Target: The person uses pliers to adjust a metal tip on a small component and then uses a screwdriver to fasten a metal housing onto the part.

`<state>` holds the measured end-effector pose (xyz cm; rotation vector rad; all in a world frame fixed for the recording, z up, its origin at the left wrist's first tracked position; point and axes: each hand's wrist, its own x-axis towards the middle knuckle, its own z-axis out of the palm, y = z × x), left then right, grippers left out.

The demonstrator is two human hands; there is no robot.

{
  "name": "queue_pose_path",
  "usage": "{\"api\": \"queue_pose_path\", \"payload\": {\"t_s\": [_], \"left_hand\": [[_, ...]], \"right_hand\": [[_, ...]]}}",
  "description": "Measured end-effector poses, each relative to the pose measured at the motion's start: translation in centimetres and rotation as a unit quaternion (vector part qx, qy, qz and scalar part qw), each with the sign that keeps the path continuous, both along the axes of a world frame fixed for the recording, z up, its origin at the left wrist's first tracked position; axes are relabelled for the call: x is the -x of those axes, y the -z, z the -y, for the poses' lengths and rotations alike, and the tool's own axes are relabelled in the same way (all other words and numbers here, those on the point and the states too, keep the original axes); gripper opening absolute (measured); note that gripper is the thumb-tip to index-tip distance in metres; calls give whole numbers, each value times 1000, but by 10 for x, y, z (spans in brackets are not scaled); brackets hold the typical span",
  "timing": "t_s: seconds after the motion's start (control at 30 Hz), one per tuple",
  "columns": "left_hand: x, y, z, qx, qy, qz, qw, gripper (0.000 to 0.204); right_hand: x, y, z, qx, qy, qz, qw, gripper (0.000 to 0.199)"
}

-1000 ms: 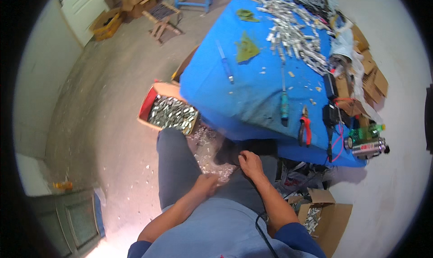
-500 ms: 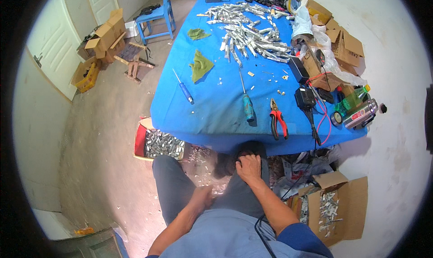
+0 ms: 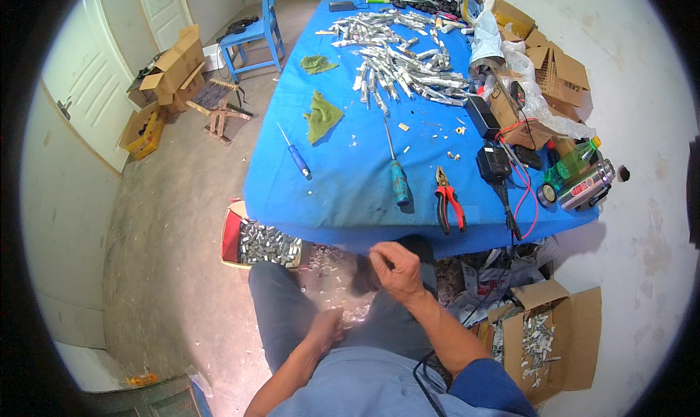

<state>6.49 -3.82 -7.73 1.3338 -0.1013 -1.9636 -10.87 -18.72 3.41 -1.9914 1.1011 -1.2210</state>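
My left hand [image 3: 327, 326] rests by the inside of my left thigh, fingers curled in; whatever it may hold is hidden. Over my right thigh, just below the table's front edge, my right hand [image 3: 397, 271] is raised with bent, closed fingers, and I cannot make out anything in them. Nearest to it on the blue-covered table [image 3: 328, 198] lie a screwdriver with a teal handle [image 3: 399, 183] and pliers with red and black handles [image 3: 450, 202]. A blue-handled screwdriver [image 3: 297, 160] lies further left, near a green cloth [image 3: 321, 118].
Many silvery strips [image 3: 408, 67] are heaped across the table's far part. Black adapters [image 3: 494, 161] with cables, a green bottle [image 3: 572, 163] and a steel flask [image 3: 587, 186] line the right side. On the floor stand a box of small metal pieces [image 3: 270, 242] and an open carton [image 3: 576, 344].
My right hand has lifted off my right knee and come up toward the table edge, its fingers bending. My left hand has stayed nearly in place. The view has shifted slightly.
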Motion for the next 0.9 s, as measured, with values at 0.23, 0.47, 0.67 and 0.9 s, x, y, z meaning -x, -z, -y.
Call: {"api": "queue_pose_path", "payload": {"t_s": [0.23, 0.47, 0.67, 0.9], "left_hand": [[-2, 1, 3, -25, -11, -1, 1000, 28], [-8, 8, 5, -30, -32, -27, 999, 26], [-9, 2, 13, -32, -41, -39, 998, 25], [-16, 7, 15, -65, -64, -79, 993, 28]], "right_hand": [[-4, -46, 76, 67, 30, -61, 995, 13], [-22, -44, 177, 66, 63, -214, 973, 20], [-46, -46, 266, -5, 86, -282, 955, 26], [-86, -39, 334, -29, 153, -311, 938, 33]]}}
